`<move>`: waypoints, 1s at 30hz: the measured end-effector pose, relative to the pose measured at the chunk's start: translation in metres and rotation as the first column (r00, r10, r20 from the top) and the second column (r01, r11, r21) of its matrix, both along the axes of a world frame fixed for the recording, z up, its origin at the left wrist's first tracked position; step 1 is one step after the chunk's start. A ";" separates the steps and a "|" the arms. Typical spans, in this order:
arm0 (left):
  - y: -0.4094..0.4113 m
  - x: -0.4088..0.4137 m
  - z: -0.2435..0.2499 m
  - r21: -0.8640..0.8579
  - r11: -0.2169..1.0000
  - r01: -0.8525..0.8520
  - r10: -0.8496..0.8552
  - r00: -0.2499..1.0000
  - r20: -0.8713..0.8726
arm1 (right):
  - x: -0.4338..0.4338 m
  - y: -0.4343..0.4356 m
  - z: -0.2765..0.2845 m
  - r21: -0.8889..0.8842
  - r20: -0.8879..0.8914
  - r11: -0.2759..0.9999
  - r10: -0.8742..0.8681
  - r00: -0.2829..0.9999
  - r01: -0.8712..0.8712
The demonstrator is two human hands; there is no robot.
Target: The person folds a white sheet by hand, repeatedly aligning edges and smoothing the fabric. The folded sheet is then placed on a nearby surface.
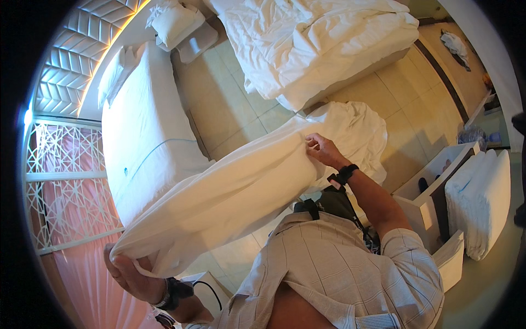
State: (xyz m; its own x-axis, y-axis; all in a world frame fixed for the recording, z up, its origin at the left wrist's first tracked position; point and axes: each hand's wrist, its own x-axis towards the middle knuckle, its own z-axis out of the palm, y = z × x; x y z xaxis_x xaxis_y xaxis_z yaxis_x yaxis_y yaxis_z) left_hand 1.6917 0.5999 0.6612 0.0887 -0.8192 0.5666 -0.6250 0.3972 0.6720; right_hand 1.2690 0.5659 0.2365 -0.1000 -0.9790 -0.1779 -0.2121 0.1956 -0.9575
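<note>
A long white bedsheet (pixel 230 185) is stretched between my two hands in front of my body. My left hand (pixel 131 273) grips one corner of it at the lower left. Higher and to the right, my right hand (pixel 322 150) pinches the edge between thumb and fingers. Beyond my right hand, more of the cloth hangs down in a crumpled heap over the tiled floor. Behind the sheet at the left stands a bed (pixel 135 135) with a smooth white cover, a thin blue line across it and pillows at its head.
Another bed with rumpled white bedding (pixel 320 49) stands at the top. A pillow (pixel 176 26) lies on a chair at the upper left. At the right are a drawer unit (pixel 427 185) and folded white linen (pixel 476 201). A bundled white cloth (pixel 454 45) lies at the far right.
</note>
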 end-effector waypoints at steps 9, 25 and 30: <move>0.013 0.005 0.001 -0.054 0.990 -0.133 0.137 0.988 0.076 | 0.033 -0.004 -0.005 -0.208 -0.282 0.964 0.105 0.953 -0.168; 0.068 0.091 -0.016 -0.303 0.944 -0.132 0.321 0.585 0.745 | 0.009 0.002 -0.102 0.174 -0.328 0.978 -0.048 0.943 0.111; 0.092 0.099 -0.020 -0.307 0.919 -0.246 0.393 0.594 0.702 | 0.007 0.004 -0.128 0.535 0.091 0.844 -0.102 0.991 0.038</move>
